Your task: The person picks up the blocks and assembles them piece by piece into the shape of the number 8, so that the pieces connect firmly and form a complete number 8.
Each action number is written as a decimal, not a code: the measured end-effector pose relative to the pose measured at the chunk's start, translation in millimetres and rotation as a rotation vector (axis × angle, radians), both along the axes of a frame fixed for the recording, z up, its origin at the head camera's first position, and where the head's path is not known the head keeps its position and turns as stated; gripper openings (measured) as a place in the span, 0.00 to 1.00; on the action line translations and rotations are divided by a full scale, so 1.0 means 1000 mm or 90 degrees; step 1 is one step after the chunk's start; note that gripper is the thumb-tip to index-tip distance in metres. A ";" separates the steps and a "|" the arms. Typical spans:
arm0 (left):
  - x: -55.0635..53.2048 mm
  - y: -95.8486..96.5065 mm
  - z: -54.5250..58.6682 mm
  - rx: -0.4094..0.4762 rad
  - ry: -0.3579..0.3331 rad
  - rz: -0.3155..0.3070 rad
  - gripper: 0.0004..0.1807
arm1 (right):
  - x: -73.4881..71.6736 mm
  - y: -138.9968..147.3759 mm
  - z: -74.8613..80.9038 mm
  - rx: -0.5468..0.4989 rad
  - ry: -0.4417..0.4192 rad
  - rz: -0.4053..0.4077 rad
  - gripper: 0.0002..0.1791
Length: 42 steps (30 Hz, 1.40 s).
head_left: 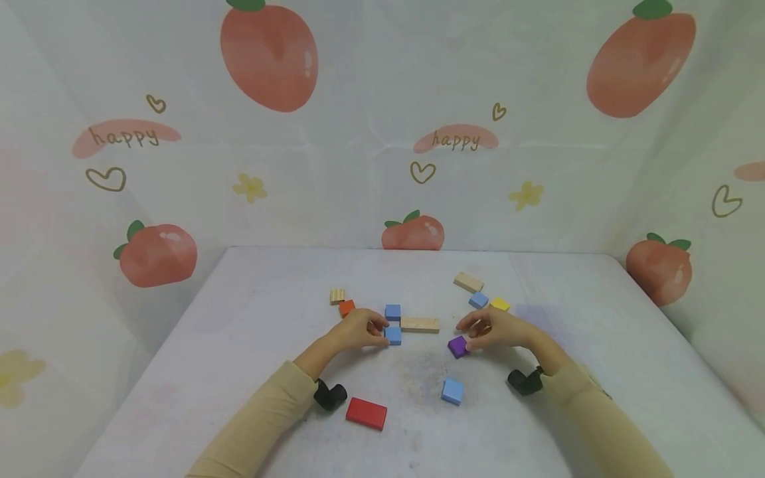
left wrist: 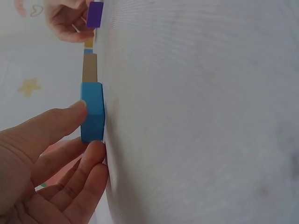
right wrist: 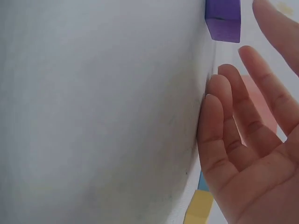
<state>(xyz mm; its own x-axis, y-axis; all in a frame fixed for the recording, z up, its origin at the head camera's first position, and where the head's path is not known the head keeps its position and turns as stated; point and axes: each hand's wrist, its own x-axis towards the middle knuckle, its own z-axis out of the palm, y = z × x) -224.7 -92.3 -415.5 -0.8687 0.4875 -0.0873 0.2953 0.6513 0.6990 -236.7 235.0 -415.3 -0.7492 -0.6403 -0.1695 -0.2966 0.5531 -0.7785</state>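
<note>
White tabletop (head_left: 227, 332) is being edged behind by fruit-printed fabric (head_left: 358, 166). Mid-table, a light-blue square block (head_left: 394, 336) is being pinched by the left hand (head_left: 360, 328); beside a purple square block (head_left: 457, 346), the right hand (head_left: 497, 328) is being held spread.

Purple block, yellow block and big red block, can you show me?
Purple block (head_left: 457, 346): head view, on its top face.
Yellow block (head_left: 499, 303): head view, on its top face.
Big red block (head_left: 366, 412): head view, middle of its top face.
</note>
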 end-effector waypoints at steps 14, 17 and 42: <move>0.001 -0.001 -0.001 0.008 0.006 -0.001 0.17 | -0.001 0.000 -0.003 0.005 0.006 0.013 0.20; 0.001 -0.001 -0.001 0.003 0.007 0.000 0.17 | -0.001 -0.001 -0.003 0.007 0.012 0.017 0.19; 0.001 -0.001 -0.001 0.002 0.004 0.004 0.18 | 0.000 -0.004 -0.001 -0.003 0.011 0.029 0.19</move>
<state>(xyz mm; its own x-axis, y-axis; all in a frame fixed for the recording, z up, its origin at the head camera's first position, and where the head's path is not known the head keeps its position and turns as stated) -223.7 -93.4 -416.1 -0.8723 0.4823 -0.0803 0.2954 0.6506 0.6996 -237.0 231.1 -415.9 -0.7216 -0.6749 -0.1541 -0.3352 0.5355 -0.7752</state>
